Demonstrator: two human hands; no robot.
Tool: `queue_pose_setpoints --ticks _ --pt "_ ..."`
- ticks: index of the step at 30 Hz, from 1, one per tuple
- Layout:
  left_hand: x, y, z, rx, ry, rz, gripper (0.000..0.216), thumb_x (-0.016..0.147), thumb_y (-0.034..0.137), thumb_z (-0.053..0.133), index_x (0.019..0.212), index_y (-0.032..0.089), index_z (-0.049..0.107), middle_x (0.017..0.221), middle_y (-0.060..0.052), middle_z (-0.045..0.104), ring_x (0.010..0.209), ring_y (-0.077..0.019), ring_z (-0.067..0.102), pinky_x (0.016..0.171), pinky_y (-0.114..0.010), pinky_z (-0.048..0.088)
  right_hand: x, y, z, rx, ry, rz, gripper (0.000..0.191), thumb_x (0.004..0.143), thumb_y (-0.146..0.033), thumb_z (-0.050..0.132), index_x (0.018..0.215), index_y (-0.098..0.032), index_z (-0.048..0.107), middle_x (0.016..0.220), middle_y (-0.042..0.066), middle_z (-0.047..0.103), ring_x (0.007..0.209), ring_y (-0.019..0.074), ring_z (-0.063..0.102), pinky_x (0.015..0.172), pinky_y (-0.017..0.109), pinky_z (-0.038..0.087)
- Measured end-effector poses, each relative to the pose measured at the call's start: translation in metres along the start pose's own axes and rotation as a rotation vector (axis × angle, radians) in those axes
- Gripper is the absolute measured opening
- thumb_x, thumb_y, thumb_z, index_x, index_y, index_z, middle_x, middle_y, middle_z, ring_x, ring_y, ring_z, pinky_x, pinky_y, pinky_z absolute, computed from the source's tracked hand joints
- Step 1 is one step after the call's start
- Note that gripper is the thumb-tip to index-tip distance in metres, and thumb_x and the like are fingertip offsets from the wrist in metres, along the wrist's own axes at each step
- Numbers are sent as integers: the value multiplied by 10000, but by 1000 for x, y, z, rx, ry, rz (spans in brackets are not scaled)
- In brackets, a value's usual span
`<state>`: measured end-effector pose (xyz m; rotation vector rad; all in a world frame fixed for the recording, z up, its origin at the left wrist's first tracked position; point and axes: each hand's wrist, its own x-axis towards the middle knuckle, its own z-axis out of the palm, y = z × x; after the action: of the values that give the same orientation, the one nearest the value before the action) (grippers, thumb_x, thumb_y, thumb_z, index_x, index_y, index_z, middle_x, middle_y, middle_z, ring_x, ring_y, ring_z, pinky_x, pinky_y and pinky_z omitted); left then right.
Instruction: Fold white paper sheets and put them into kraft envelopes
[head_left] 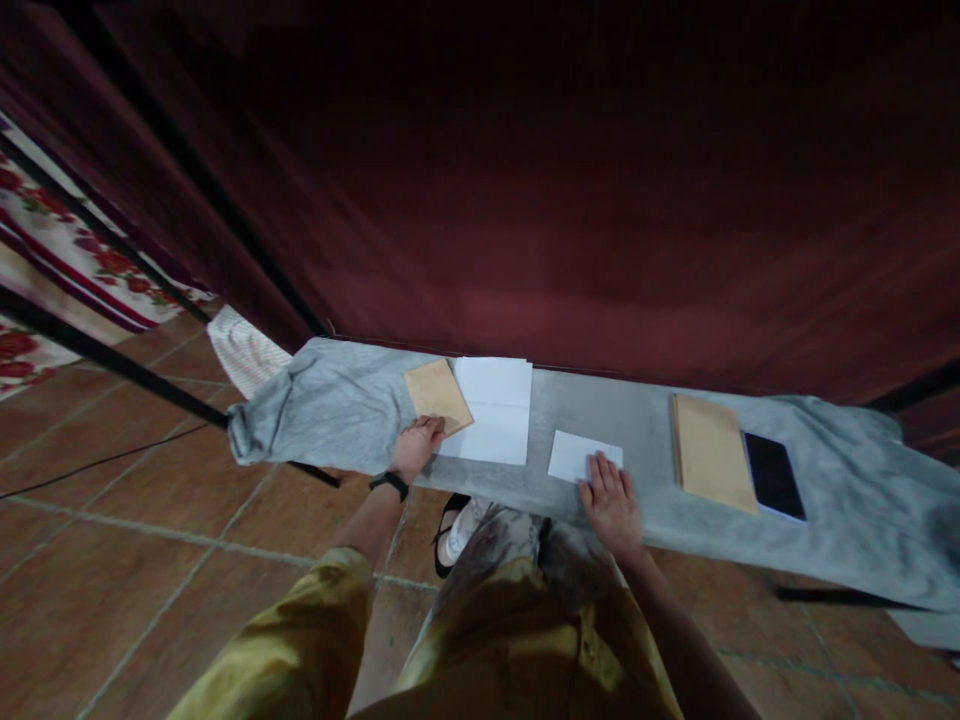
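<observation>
My left hand (417, 446) rests at the near corner of a small brown envelope (436, 394), fingers curled against its edge; a black band is on that wrist. The envelope overlaps a stack of white paper (491, 420). My right hand (611, 498) lies flat with fingers stretched out on the near edge of a small folded white sheet (579, 455). Both lie on a narrow table covered with grey cloth (337, 410).
To the right lie a larger brown envelope (709, 452) and a black phone (774, 476) on a white sheet. A dark red curtain (562, 200) hangs behind the table. Brown floor tiles (112, 540), a black cable and black poles are at the left.
</observation>
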<state>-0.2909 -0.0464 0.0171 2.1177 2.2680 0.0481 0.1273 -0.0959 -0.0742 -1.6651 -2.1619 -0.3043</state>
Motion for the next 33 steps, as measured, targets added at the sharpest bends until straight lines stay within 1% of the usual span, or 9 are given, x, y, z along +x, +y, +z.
queue_pose_setpoints --ticks 5,9,13,17,20,24,27,30,33 --pt "3 2 -9 78 -84 105 274 988 202 466 1223 202 606 1221 -122 657 1107 -241 638 917 -330 485 0 -1 0 4 -1 18 574 1034 -375 344 1552 -129 350 1548 146 445 1400 279 440 1180 471 263" --pt "4 10 -14 129 -123 119 292 961 133 469 1220 172 599 1155 -148 675 1045 -254 669 874 -342 500 2 -2 -1 9 -9 20 580 1031 -380 341 1558 -139 340 1557 136 435 1389 279 452 1180 473 258" --pt "3 19 -23 167 -121 93 277 956 117 453 1186 133 606 1078 -175 685 993 -269 686 846 -354 513 1 -2 -2 13 0 26 585 1027 -373 340 1572 -163 308 1559 126 437 1399 269 440 1177 471 261" --pt "-3 29 -43 194 -72 63 302 976 125 397 1215 123 581 1075 -187 667 1004 -287 677 820 -364 528 5 -7 -11 44 28 47 579 1009 -324 390 1558 -152 334 1557 155 434 1423 294 404 1174 516 265" --pt "-16 48 -60 216 -7 44 323 999 129 338 1227 126 566 1054 -176 657 990 -288 674 779 -362 542 22 -33 -31 275 41 83 540 1001 -288 387 1526 -164 396 1577 147 403 1435 291 389 1165 511 321" --pt "-44 93 -71 205 73 56 284 1011 138 342 1172 141 576 1002 -134 649 934 -245 678 739 -320 549 55 -101 -66 971 -46 174 452 1002 -422 407 1377 -243 585 1408 81 602 1249 239 586 1075 410 467" --pt "-65 130 -70 158 67 77 270 1001 128 367 1171 152 576 969 -110 648 895 -222 688 729 -305 552 75 -144 -80 1374 -92 298 418 962 -496 497 1273 -268 657 1296 52 679 1149 233 643 1037 410 495" --pt "-81 159 -65 97 20 73 271 994 117 375 1162 151 585 951 -109 654 899 -214 700 731 -289 556 80 -156 -79 1482 -78 389 355 896 -499 572 1133 -273 708 1213 28 713 1150 233 632 1069 424 469" --pt "-90 176 -57 76 -9 82 295 979 83 377 1177 154 584 982 -121 662 903 -213 709 739 -289 563 73 -144 -72 1496 -103 471 250 830 -446 610 990 -277 703 1033 9 736 1034 229 655 1012 423 502"
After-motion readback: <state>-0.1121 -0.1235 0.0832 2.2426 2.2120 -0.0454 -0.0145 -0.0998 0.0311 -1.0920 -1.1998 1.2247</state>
